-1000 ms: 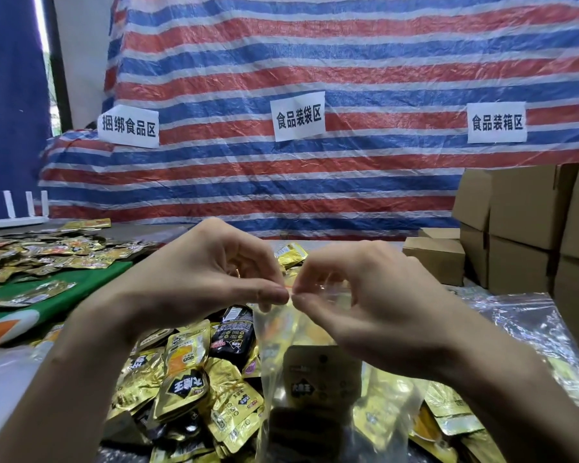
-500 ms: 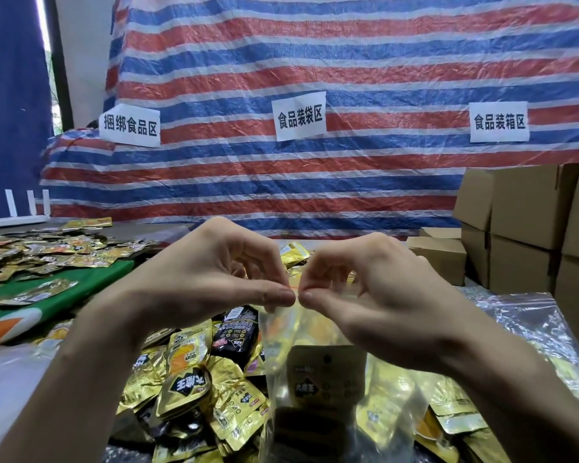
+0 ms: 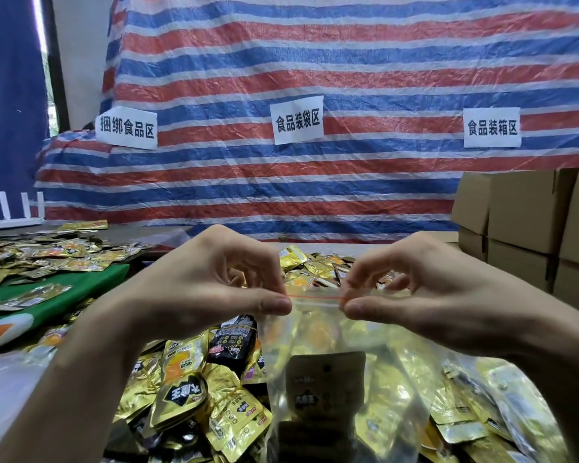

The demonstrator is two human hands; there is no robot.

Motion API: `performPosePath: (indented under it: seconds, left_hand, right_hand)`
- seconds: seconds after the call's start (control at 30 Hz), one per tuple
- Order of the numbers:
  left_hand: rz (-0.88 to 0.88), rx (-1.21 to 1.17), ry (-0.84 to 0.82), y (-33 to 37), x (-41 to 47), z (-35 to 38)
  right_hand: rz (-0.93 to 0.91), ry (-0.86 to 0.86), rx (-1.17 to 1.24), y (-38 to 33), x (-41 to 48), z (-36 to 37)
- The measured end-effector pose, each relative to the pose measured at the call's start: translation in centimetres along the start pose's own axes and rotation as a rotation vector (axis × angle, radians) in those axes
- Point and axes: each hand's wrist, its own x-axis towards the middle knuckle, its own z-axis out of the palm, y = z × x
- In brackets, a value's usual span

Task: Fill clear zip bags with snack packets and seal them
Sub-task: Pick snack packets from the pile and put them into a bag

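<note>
A clear zip bag (image 3: 341, 372) hangs upright in front of me with gold and dark snack packets inside it. Its orange zip strip (image 3: 315, 297) runs level between my two hands. My left hand (image 3: 211, 292) pinches the strip's left end between thumb and forefinger. My right hand (image 3: 415, 295) pinches the strip further right in the same way. Under the bag lies a heap of loose gold snack packets (image 3: 198, 396) with a few black ones among them.
More packets (image 3: 47, 252) are spread over the table at the left, beside a green mat (image 3: 81, 289). Stacked cardboard boxes (image 3: 528, 225) stand at the right. A striped tarp (image 3: 315, 78) with three paper signs hangs behind. Clear plastic (image 3: 515, 412) covers packets at lower right.
My hands have drawn apart along the top of the bag. Their thumbs were nearly touching before; now a stretch of orange zip strip shows between them.
</note>
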Motion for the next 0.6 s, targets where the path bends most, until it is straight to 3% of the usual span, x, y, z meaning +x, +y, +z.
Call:
performPosePath:
  seconds: [0.6]
  left_hand:
    - [-0.001, 0.027, 0.022, -0.9, -0.5, -0.6]
  right_hand:
    - [0.051, -0.051, 0.127, 2.2, -1.3, -2.3]
